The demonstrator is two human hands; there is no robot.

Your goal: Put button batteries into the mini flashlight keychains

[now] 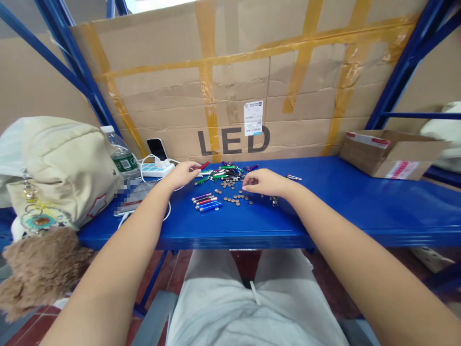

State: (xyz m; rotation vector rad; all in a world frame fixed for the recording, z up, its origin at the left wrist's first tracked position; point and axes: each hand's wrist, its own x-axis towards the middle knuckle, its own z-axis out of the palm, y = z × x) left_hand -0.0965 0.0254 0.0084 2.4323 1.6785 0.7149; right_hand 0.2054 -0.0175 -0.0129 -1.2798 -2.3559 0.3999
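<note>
On a blue shelf (pixel 324 211) lies a pile of small coloured metal tubes (pixel 219 174) in green, red, purple and blue. My left hand (pixel 183 173) reaches into the pile and pinches a red tube (pixel 204 166). My right hand (pixel 260 183) rests with curled fingers over several small brown button cells (pixel 234 196); what its fingertips hold is too small to see. A row of several finished tubes (pixel 207 202) lies side by side in front of the pile.
A cream bag (pixel 61 168) with a plush toy, a water bottle (pixel 120 154), a phone (pixel 157 148) and a white power strip (pixel 156 169) crowd the left. An open carton (pixel 389 153) sits at the right. A taped "LED" cardboard sheet (pixel 252 86) backs the shelf.
</note>
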